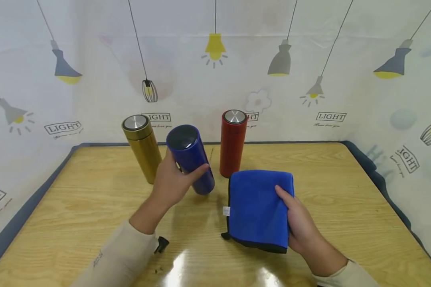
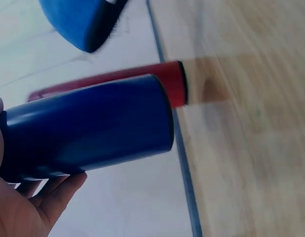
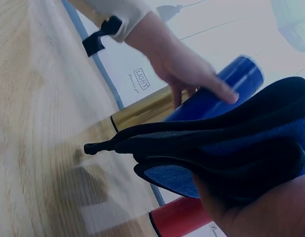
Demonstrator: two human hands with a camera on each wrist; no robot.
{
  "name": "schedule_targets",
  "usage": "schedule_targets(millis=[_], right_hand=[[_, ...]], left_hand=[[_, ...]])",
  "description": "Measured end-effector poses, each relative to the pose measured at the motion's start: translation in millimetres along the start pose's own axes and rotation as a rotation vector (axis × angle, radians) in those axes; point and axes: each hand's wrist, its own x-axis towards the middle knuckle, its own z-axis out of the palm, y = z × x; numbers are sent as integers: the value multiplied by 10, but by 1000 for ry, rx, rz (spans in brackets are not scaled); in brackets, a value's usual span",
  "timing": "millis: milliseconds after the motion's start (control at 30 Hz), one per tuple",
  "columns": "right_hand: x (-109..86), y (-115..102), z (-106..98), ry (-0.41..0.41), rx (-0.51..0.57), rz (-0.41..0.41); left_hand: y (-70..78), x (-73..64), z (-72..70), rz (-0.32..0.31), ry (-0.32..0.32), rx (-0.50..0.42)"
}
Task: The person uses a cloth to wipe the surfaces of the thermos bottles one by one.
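My left hand [image 1: 174, 179] grips a blue vacuum flask [image 1: 197, 163] around its side, thumb across the front. Its dark, glossy lid [image 1: 182, 137] faces up, and the flask leans to the left in the head view. In the left wrist view its base hangs above the table. My right hand [image 1: 303, 223] holds a folded blue cloth [image 1: 258, 207] with black edging by its right side, thumb on top. A small white label [image 1: 226, 211] sticks out at the cloth's left edge. In the right wrist view the cloth's folded layers [image 3: 216, 138] show, with a black loop at one corner.
A gold flask [image 1: 143, 151] with a silver lid stands behind the left hand. Behind the cloth stands a red flask [image 1: 232, 147], also silver-topped. The wooden table [image 1: 344, 191] ends at a wall covering [image 1: 309, 99] printed with lamps.
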Motion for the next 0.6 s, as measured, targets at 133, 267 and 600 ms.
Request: schedule_targets(millis=[133, 267, 600], right_hand=[[-46, -28, -50, -8, 4, -14], [-64, -39, -81, -35, 5, -22], [-97, -70, -128, -34, 20, 29]], left_hand=[[-69, 196, 19, -7, -6, 105], [-141, 336, 25, -50, -1, 152], [-292, 602, 81, -175, -29, 194]])
